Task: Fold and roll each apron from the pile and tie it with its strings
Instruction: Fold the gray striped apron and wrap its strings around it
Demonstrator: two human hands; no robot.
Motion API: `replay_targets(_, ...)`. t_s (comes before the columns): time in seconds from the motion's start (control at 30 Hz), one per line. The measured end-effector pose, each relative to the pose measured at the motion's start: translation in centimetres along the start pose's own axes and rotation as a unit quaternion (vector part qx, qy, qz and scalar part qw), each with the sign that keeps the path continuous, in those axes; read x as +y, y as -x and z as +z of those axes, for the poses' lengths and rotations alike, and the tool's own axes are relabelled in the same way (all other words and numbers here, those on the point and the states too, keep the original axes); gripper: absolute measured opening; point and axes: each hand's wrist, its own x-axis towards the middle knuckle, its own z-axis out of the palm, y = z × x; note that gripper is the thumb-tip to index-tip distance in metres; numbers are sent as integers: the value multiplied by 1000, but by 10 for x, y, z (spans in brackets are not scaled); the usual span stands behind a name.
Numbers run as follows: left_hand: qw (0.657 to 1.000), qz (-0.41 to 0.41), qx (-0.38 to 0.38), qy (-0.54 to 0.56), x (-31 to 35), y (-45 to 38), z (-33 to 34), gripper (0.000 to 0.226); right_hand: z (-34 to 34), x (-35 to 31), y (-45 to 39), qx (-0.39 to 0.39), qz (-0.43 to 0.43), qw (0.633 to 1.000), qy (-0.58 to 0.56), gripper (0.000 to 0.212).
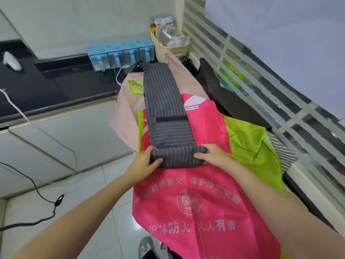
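Head view — grey apron [164, 101], near end rolled; left hand [144, 161] and right hand [212, 156] each pinch a roll end, atop pink apron [186, 202].

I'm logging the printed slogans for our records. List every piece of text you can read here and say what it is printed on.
"护林防火 人人有责": white print low on the pink apron.
"…外用火 保护绿色家园": arched line above the round emblem on the same apron; its first characters are creased and unreadable.
Round emblem: lettering too small to read.
Packets in the cream basket: print too blurred to read.
Grey striped apron: no text.
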Motion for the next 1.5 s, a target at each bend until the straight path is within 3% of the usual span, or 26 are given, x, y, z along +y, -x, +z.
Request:
replay_targets(0.07, 994, -77, 37, 74, -4, -6, -1, 9, 6, -4, -1, 16, 8, 996, -91, 23)
replay_targets(0.13, 983, -133, 48, 116, -7, -11, -1, 16, 13, -8, -4, 44, -5, 995, -95, 24)
replay_targets(0.27, 982, -178, 46, 44, -7, -21, -3, 32, 25, -24, -10, 126, -23, 985, 112, 36)
replay_targets(0.4, 983, -179, 42, -26, -3, -27, -9, 38, 38, -31, -17, 151, 3, 965, 214, 40)
replay_targets(0.5, 980, -130, 87, -125, -2, -29, -16, 17, 48, -29, -23, 147, 36, 962, 226, 44)
replay_targets(0.53, 977, -88, 116, -154, -2, -28, -18, 20, 49, -29, -22, 148, 37, 962, 227, 45)
replay_targets(0.63, 942, 161, 136, -261, -7, -31, -21, 38, 52, -26, -20, 148, 39, 960, 235, 43)
replay_targets(0.7, 899, 279, 30, -335, -13, -33, -14, 56, 52, -27, -16, 155, 40, 959, 234, 38)
replay_targets(0.73, 879, 286, -47, -378, -13, -33, -13, 65, 51, -30, -12, 164, 35, 956, 241, 36)
replay_targets(0.8, 844, 244, -174, -445, -18, -33, -11, 85, 51, -31, -1, 195, -38, 941, 274, 43)
replay_targets(0.83, 833, 222, -200, -465, -20, -34, -12, 91, 52, -29, 3, 201, -98, 929, 293, 51)
replay_targets(0.9, 828, 207, -216, -474, -19, -34, -15, 94, 53, -24, 9, 132, -163, 919, 333, 65)
replay_targets(1.0, 848, 181, -248, -432, -15, -40, -18, 96, 55, -20, 8, -43, -93, 924, 368, 91)
replay_targets(1.07, 862, 163, -271, -396, -13, -47, -20, 99, 55, -25, 2, -72, -64, 924, 371, 96)
replay_targets(1.17, 894, 137, -280, -322, -16, -55, -28, 103, 49, -35, -9, -55, -57, 930, 360, 84)
replay_targets(1.23, 924, 116, -273, -241, -20, -59, -37, 107, 37, -38, -17, -33, -47, 959, 276, 71)
replay_targets(1.3, 953, 54, -272, -124, -27, -63, -49, 109, 24, -42, -23, -19, -23, 982, 188, 56)
replay_targets(1.37, 960, -32, -276, 2, -33, -67, -60, 112, 15, -46, -29, -10, 15, 997, 80, 42)
replay_targets(1.43, 957, -78, -262, 102, -40, -72, -62, 97, 11, -50, -36, 12, 48, 998, -44, 30)
replay_targets(1.5, 957, -111, -227, 146, -40, -77, -61, 56, 9, -54, -43, 38, 63, 994, -85, 23)
